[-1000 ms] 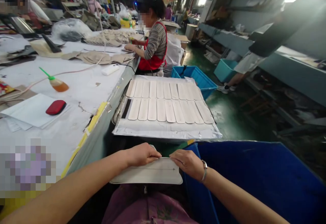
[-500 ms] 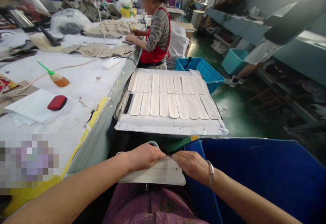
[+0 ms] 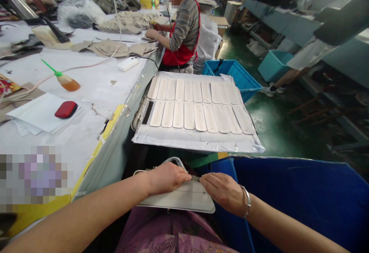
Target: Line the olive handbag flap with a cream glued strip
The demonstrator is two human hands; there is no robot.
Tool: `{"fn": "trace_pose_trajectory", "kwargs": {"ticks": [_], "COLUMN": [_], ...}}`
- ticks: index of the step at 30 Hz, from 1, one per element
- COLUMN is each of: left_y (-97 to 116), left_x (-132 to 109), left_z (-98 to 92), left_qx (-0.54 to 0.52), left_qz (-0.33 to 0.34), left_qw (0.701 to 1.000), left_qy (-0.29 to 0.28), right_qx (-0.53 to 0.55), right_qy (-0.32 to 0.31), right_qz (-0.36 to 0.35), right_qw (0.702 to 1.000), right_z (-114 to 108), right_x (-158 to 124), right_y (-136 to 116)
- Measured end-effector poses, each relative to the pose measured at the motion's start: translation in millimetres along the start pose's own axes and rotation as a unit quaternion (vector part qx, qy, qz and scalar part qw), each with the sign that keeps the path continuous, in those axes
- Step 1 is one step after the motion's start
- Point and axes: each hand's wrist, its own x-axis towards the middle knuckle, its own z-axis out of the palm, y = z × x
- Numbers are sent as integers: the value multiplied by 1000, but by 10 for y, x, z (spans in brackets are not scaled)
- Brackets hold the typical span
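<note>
A flat whitish material piece [image 3: 184, 201] lies on my lap. My left hand [image 3: 167, 177] is closed in a pinch on its far edge, left of centre. My right hand [image 3: 223, 190], with a bracelet at the wrist, pinches the same edge just to the right. The fingertips of both hands nearly meet. Ahead, a silver-wrapped board [image 3: 198, 141] carries two rows of several pale tongue-shaped strips [image 3: 198, 107].
A deep blue bin [image 3: 302, 195] stands at my right. The white worktable [image 3: 86, 91] at left holds a red case [image 3: 66, 109], a glue bottle [image 3: 65, 80] and papers. A co-worker in a red apron [image 3: 183, 34] sits farther along, beside a blue crate [image 3: 230, 74].
My view has tilted down and to the right. Both hands kept their pinch on the piece's far edge and shifted slightly right with it.
</note>
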Motion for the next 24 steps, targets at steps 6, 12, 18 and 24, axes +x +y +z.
{"fn": "trace_pose_trajectory", "kwargs": {"ticks": [6, 12, 18, 24], "left_y": [-14, 9, 47, -44], "left_x": [-9, -39, -19, -120], "left_z": [-22, -15, -8, -139], "left_qx": [12, 67, 114, 18], "left_qz": [42, 46, 46, 31], "left_qw": [999, 996, 991, 998], "left_qy": [-25, -39, -57, -59], "right_qx": [25, 246, 353, 436], "right_qy": [-69, -121, -241, -218], "right_qz": [24, 162, 231, 232], "right_qw": [997, 948, 874, 842], "right_z": [-197, -226, -131, -90], "right_x": [177, 403, 638, 607], "right_y": [-1, 268, 450, 440]}}
